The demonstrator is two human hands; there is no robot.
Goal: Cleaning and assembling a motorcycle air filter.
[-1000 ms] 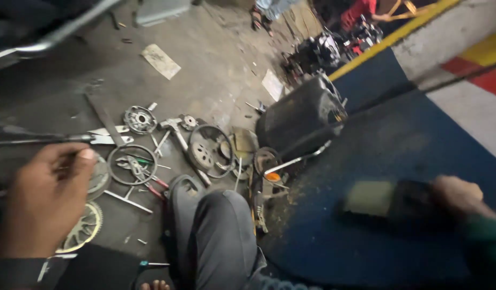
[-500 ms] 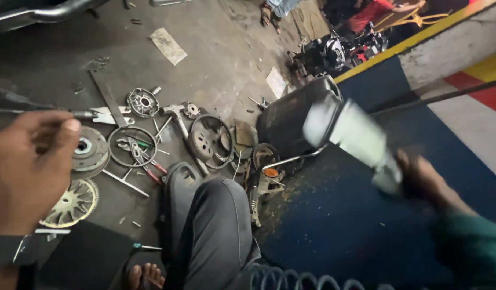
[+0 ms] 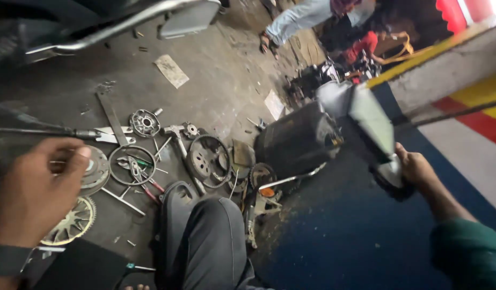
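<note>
My right hand [image 3: 415,169] is shut on a blurred, light grey boxy tool [image 3: 370,127] and holds it up over the blue mat [image 3: 355,241], just right of a black box-shaped casing [image 3: 297,143]. Hovering at the lower left, my left hand [image 3: 36,190] has its fingers curled above a round metal disc [image 3: 95,171] and a spoked wheel [image 3: 71,221]. Whether it holds anything is unclear. A thin metal rod [image 3: 49,130] runs in from the left edge just above it. My knee in grey trousers [image 3: 205,241] is in the middle foreground.
Several sprockets, rings and metal parts lie on the dirty concrete floor, among them a large ring [image 3: 208,159] and pliers [image 3: 143,177]. Paper scraps [image 3: 172,71] lie farther off. Another person's legs [image 3: 293,24] stand at the top. A vehicle's frame [image 3: 114,24] overhangs the top left.
My right hand has lifted the grey tool from low over the blue mat up beside the black casing. My left hand has stayed nearly in place.
</note>
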